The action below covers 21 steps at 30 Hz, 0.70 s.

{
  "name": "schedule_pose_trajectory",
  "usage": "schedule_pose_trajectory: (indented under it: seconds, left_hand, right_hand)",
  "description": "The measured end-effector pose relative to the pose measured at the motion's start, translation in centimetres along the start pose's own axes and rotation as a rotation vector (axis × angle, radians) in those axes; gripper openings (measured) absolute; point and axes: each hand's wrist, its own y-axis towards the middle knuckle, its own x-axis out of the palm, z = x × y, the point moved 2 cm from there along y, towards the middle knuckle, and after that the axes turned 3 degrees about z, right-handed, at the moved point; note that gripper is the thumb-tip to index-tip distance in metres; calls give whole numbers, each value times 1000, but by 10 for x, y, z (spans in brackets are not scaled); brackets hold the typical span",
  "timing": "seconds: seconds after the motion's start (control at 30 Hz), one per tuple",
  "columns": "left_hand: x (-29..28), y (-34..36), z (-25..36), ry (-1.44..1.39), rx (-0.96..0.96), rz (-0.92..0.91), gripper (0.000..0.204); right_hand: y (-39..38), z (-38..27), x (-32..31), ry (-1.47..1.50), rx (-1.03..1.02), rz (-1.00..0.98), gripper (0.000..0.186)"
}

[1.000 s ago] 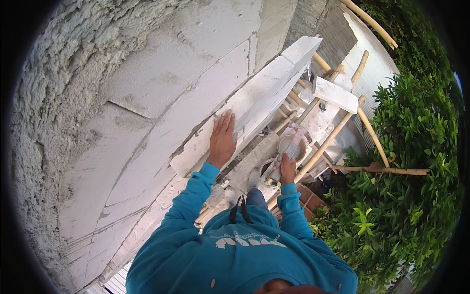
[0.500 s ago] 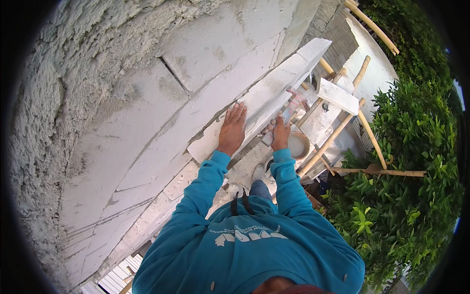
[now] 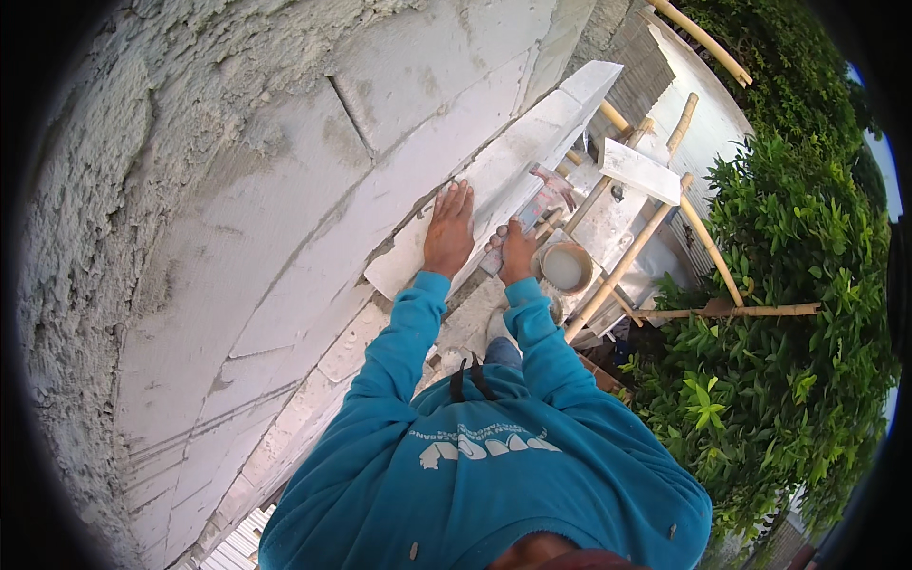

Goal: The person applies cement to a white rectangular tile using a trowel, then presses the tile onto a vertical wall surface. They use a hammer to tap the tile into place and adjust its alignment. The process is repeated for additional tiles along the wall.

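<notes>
A long white block course (image 3: 532, 128) lies along the wall of pale blocks (image 3: 285, 247) in the centre of the head view. My left hand (image 3: 450, 228) rests on its top, fingers stretched out and pressed flat. Just right of it, my right hand (image 3: 513, 249) grips a long, flat grey tool with red markings (image 3: 541, 195), held along the block's right side; what kind of tool it is I cannot make out. A round tub of milky grey liquid (image 3: 565, 267) stands just right of my right hand.
Bamboo scaffold poles (image 3: 622, 266) cross at the right, with a white slab (image 3: 639, 171) over them and corrugated sheeting (image 3: 638, 62) behind. Dense green foliage (image 3: 779, 399) fills the right side. Rough render (image 3: 95, 237) covers the wall's left part. My boot (image 3: 497, 328) is on a dusty ledge below.
My right hand with the tool has moved up and left, against the block's side, uncovering the tub. My left hand has shifted forward along the block.
</notes>
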Motion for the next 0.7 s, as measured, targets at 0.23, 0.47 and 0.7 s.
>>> schedule_pose_trajectory:
  seconds: [0.23,0.47,0.7]
  left_hand:
    - [2,0,-1,26,7,-28,54]
    - [4,2,-4,-13,6,-70,53]
    - [0,3,-5,-100,6,-59,51]
  right_hand:
    - [-10,-1,-21,-67,-55,8,10]
    - [-27,28,-182,-476,115,188,12]
    - [-123,137,-466,-1602,605,469,47]
